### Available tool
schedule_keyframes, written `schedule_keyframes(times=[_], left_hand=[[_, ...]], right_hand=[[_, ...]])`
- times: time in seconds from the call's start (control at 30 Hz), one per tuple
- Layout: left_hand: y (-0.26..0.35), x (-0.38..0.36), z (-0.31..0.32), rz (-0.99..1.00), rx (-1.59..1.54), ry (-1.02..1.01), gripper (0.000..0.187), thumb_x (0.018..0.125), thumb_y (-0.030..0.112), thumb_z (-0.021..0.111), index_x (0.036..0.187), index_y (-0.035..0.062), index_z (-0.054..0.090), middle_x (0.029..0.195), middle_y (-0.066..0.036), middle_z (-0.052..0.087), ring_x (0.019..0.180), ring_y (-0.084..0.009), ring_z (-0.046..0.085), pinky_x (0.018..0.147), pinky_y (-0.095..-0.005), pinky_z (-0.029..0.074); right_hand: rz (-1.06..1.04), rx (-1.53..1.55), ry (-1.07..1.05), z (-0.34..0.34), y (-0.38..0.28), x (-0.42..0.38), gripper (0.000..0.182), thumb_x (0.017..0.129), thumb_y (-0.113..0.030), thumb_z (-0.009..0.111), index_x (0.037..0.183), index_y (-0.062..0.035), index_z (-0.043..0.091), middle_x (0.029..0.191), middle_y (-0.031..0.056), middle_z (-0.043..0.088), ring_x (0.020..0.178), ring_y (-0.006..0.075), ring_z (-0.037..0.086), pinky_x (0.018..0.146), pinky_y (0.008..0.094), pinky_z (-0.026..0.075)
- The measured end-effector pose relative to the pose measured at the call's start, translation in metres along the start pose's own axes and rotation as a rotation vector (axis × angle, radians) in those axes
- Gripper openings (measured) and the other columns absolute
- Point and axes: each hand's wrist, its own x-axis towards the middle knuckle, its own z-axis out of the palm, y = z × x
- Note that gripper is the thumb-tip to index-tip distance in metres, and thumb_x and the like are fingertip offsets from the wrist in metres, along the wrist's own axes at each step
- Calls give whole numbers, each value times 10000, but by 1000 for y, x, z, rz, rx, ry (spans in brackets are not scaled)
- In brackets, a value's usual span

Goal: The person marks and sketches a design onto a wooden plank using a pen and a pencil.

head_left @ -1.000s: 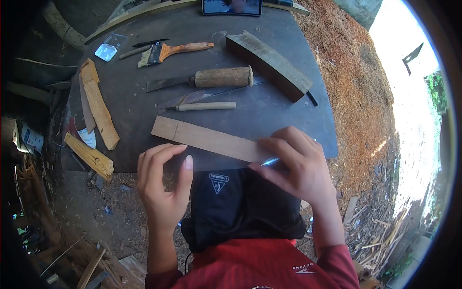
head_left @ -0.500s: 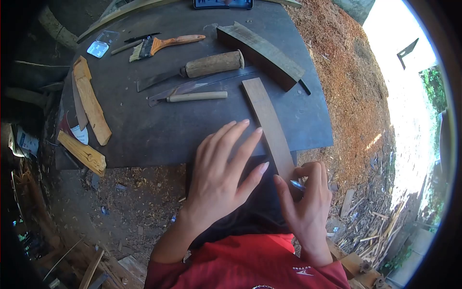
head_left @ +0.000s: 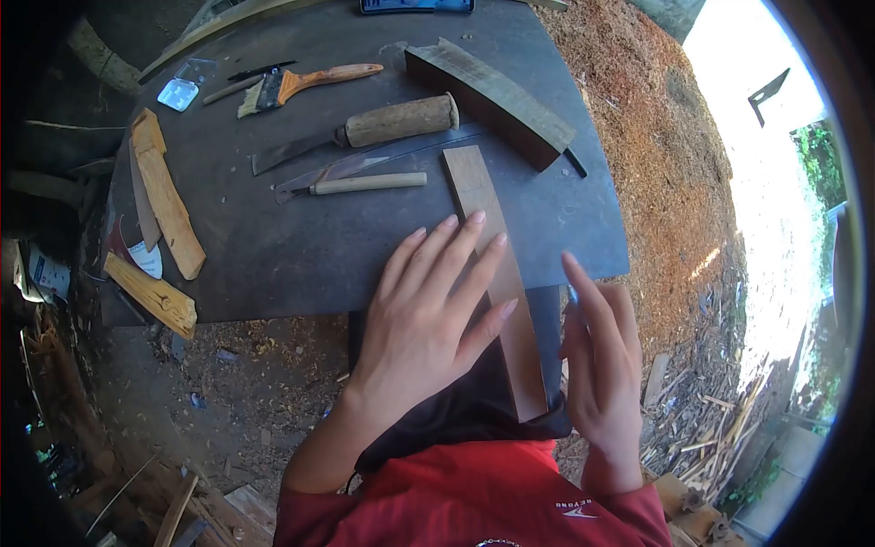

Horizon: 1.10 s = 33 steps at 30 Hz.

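Observation:
A flat wooden strip (head_left: 510, 301) runs from the tabletop over its near edge to my lap. My left hand (head_left: 415, 314) lies spread beside it, fingers stretched out, with the fingertips and thumb at its left side and top. Just right of the strip, my right hand (head_left: 602, 360) is raised with its index finger pointing up and the other fingers curled. A small shiny bluish tip (head_left: 573, 294) shows by those fingers; the rest of that thing is hidden. Beyond the strip lie a thin tool with a pale wooden handle (head_left: 369, 183) and a wide chisel with a thick wooden handle (head_left: 401, 120).
On the dark tabletop (head_left: 301, 260) are a thick wooden block (head_left: 492, 100), a paintbrush (head_left: 314, 82), a small clear case (head_left: 178, 94) and wood offcuts (head_left: 170, 205). A blue case (head_left: 417, 5) sits at the far edge. Sawdust (head_left: 647, 155) covers the ground at right.
My right hand has let go of the wooden strip's near end and moved up and right. The strip's near end now shows on my lap. My left fingers have shifted onto the strip.

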Motion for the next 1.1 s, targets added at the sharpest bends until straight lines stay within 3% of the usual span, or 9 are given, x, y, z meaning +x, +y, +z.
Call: schedule_keyframes(times=[0.17, 0.27, 0.37, 0.43, 0.67, 0.7, 0.87, 0.97, 1.1], left_hand=[[-7, 2, -4, 28, 31, -10, 502, 1008, 261, 613, 1477, 82, 603, 1528, -128, 575, 1384, -332, 555, 1186, -511, 388], [-17, 3, -9, 60, 16, -51, 564, 933, 194, 631, 1482, 67, 594, 1536, -114, 574, 1387, -321, 555, 1195, -507, 388], [-21, 6, -18, 83, 1, -112, 664, 844, 178, 684, 1491, 66, 583, 1542, -113, 570, 1393, -316, 549, 1196, -503, 396], [-22, 7, -20, 86, -10, -145, 729, 794, 192, 738, 1497, 78, 578, 1542, -117, 569, 1396, -314, 544, 1193, -499, 404], [-29, 6, -5, 74, 31, -67, 866, 672, 224, 906, 1476, 124, 602, 1542, -152, 559, 1348, -323, 593, 1132, -492, 456], [-26, 8, -4, 27, 0, -50, 865, 655, 201, 908, 1464, 125, 611, 1523, -128, 587, 1324, -315, 617, 1119, -477, 469], [-25, 9, 9, 1, 145, 57, 541, 820, 176, 762, 1354, 110, 700, 1393, -65, 699, 1274, -275, 660, 1057, -427, 500], [-27, 11, 15, 23, 240, 128, 370, 912, 176, 648, 1258, 102, 756, 1348, -45, 730, 1244, -246, 680, 1042, -397, 498], [-28, 12, 15, 36, 289, 122, 311, 993, 206, 555, 1186, 120, 783, 1281, -28, 766, 1196, -239, 705, 1044, -382, 487]], right_hand=[[-129, 330, 197, -3, 30, 0, 466, 1047, -3, 524, 1512, 9, 497, 987, 176, 633, 744, 280, 695, 620, 379, 603], [70, 1336, 272, -8, 31, 14, 547, 1007, -120, 630, 1507, 36, 471, 992, 208, 657, 800, 307, 727, 631, 359, 609], [4, 1181, 316, -4, 53, 19, 580, 1002, -318, 646, 1426, 50, 498, 906, 187, 676, 801, 302, 722, 673, 308, 587], [-145, 1124, 212, 2, 62, 34, 487, 1059, -356, 582, 1303, 64, 552, 819, 149, 670, 678, 219, 647, 644, 283, 527], [261, 776, 104, 18, 37, 66, 263, 1039, -234, 650, 1121, 15, 632, 784, 82, 709, 629, 115, 623, 580, 234, 455], [270, 881, 77, 20, 36, 72, 173, 980, -84, 699, 1102, 24, 639, 794, 60, 730, 692, 117, 679, 640, 226, 505], [177, 825, 27, 36, 42, 100, 241, 857, 5, 772, 1075, 15, 671, 860, 85, 748, 741, 121, 708, 719, 233, 545], [91, 641, 5, 43, 38, 115, 167, 846, -84, 792, 907, 11, 669, 842, 109, 721, 708, 133, 688, 643, 228, 507], [96, 587, 15, 49, 36, 125, 162, 832, -68, 773, 898, 20, 653, 810, 102, 684, 649, 117, 641, 601, 231, 486]])
